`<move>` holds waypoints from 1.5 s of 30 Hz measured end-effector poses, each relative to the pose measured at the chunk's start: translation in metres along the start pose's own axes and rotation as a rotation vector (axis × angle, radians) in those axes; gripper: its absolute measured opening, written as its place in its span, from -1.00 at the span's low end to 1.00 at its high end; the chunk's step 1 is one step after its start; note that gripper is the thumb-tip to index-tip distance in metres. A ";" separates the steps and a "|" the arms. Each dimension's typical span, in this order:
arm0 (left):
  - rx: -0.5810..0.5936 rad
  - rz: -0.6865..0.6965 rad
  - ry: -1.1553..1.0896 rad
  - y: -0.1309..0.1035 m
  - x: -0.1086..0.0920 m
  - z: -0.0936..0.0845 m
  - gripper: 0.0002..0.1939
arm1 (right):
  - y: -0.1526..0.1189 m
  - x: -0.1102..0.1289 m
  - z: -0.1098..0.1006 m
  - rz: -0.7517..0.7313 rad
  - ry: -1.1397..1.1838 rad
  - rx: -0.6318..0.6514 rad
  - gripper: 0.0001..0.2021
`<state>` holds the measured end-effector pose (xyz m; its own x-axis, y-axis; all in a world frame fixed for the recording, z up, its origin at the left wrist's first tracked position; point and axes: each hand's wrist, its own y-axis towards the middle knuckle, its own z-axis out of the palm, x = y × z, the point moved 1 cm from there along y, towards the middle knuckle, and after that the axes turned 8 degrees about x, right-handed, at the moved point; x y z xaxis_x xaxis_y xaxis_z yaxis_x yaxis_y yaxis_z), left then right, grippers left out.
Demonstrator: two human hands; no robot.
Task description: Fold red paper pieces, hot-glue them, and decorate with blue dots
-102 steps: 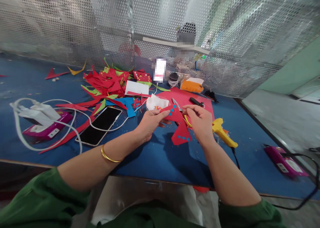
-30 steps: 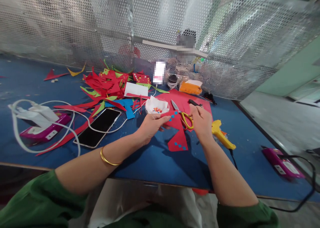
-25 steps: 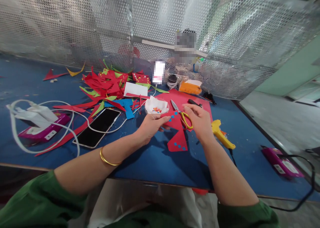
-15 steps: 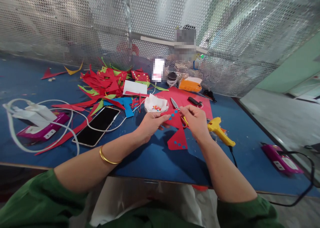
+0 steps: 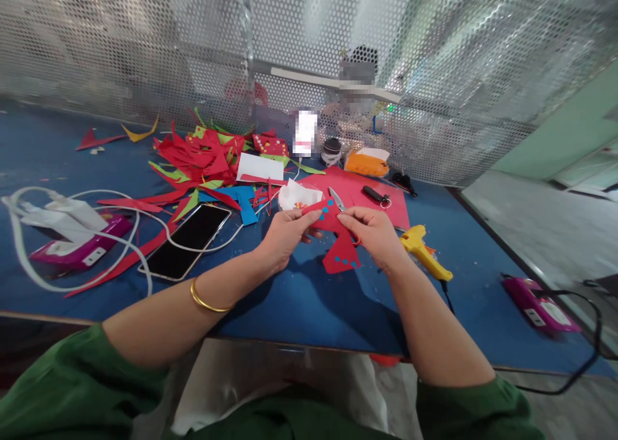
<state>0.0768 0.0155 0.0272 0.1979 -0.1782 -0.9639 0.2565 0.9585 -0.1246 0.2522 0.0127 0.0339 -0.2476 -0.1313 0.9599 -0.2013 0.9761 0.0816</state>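
Note:
A red paper cutout with small blue squares (image 5: 340, 252) hangs between my hands above the blue table. My left hand (image 5: 287, 234) pinches its upper left part between thumb and fingers. With thumb and fingertips, my right hand (image 5: 369, 231) grips the paper's upper right edge. Just behind the paper lie scissors (image 5: 337, 199), their handles partly hidden by my right hand. Beyond my left hand is a white-lined bowl (image 5: 294, 194) with small coloured pieces, partly covered by the paper. A red sheet (image 5: 396, 210) lies under the scissors' blades.
Red and green paper scraps (image 5: 207, 157) pile up at the back left. A phone (image 5: 186, 242), white cables and a purple power strip (image 5: 80, 244) lie left. To the right are a yellow glue gun (image 5: 427, 253) and another purple strip (image 5: 541, 305). Mesh stands behind.
The red cutout has risen and tilted, and now covers more of the bowl. My right hand has moved left, onto the paper's edge. My left hand has shifted slightly left.

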 end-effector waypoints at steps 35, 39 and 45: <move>-0.079 -0.036 -0.098 0.003 -0.003 -0.005 -0.80 | 0.010 -0.005 -0.013 -0.020 0.147 -0.185 -0.61; -0.087 -0.033 -0.108 0.003 -0.003 -0.005 -0.80 | 0.014 -0.008 -0.023 -0.090 0.242 -0.359 -0.60; -0.091 -0.050 -0.114 0.003 -0.003 -0.006 -0.82 | 0.017 -0.014 -0.037 -0.198 -0.005 -0.716 -0.55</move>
<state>0.0713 0.0198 0.0285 0.2940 -0.2454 -0.9238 0.1829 0.9631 -0.1976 0.2874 0.0372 0.0315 -0.2753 -0.3158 0.9080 0.4239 0.8078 0.4095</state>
